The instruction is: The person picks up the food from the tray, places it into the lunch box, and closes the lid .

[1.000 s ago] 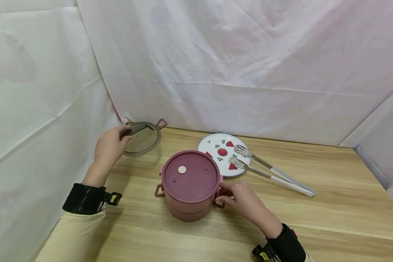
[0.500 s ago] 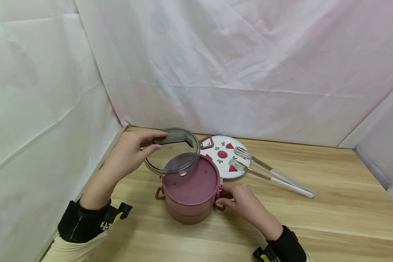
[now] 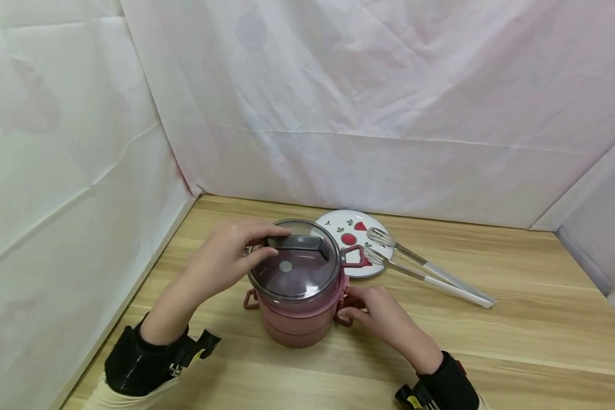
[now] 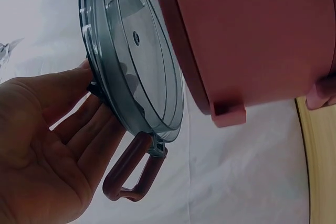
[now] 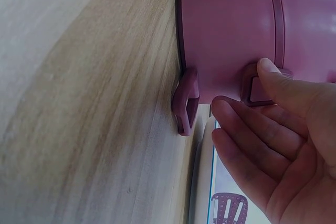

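My left hand (image 3: pixel 222 253) grips the dark grey handle (image 3: pixel 297 242) of a clear toy pot lid with a grey rim and brownish-red side loops. This lid (image 4: pixel 139 40) is over the pink toy pot (image 3: pixel 297 327); in the left wrist view a narrow gap separates the two. The pot stands upright with a darker red top bearing a pale round spot, seen through the lid. On the pot's right side, my right hand (image 3: pixel 381 313) pinches a small loop handle (image 5: pixel 257 87) between thumb and fingers. Another loop handle (image 5: pixel 186 103) sits lower on the pot.
Behind the pot to the right lies a white plate (image 3: pixel 333 219) with red fruit prints. Metal tongs (image 3: pixel 430 270) with pale handles rest partly on it. White cloth walls (image 3: pixel 338 171) border the wooden table (image 3: pixel 517 319) at back and sides.
My left hand has lifted the clear lid from the back left corner, carried it right and brought it down over the pot. My right hand stays at the pot's handle.
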The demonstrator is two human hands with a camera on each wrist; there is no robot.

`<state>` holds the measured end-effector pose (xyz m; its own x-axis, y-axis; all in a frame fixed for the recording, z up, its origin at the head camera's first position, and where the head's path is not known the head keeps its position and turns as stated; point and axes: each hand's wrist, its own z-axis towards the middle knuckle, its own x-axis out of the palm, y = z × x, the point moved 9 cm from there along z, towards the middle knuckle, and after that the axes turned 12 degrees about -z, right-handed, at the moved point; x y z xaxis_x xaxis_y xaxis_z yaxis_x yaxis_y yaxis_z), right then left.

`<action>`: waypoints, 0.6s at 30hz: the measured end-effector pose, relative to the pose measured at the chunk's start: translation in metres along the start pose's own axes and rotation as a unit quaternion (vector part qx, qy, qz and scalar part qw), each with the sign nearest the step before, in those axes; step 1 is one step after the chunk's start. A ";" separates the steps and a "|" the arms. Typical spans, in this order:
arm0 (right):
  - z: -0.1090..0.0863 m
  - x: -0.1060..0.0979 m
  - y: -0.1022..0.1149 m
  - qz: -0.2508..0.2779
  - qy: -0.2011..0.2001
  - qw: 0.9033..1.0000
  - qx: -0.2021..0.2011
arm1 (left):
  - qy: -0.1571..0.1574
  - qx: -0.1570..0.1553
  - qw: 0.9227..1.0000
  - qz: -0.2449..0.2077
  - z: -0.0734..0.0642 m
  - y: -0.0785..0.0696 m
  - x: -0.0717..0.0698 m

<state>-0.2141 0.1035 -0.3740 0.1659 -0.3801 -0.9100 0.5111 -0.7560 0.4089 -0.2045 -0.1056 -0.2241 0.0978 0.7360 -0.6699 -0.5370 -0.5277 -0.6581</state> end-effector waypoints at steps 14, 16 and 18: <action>0.001 0.002 -0.003 0.009 0.010 1.000 0.016 | 0.028 -0.006 1.000 -0.005 -0.001 -0.001 0.017; 0.001 0.002 -0.003 0.012 0.009 1.000 0.017 | 0.030 -0.007 0.999 -0.006 -0.001 -0.001 0.018; 0.001 0.001 -0.003 0.013 0.006 1.000 0.015 | 0.032 -0.007 0.999 -0.007 -0.001 -0.001 0.020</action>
<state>-0.2160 0.1043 -0.3763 0.1893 -0.3929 -0.8999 0.4815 -0.7616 0.4338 -0.2016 -0.0910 -0.2369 0.1583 0.7148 -0.6812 -0.5238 -0.5240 -0.6716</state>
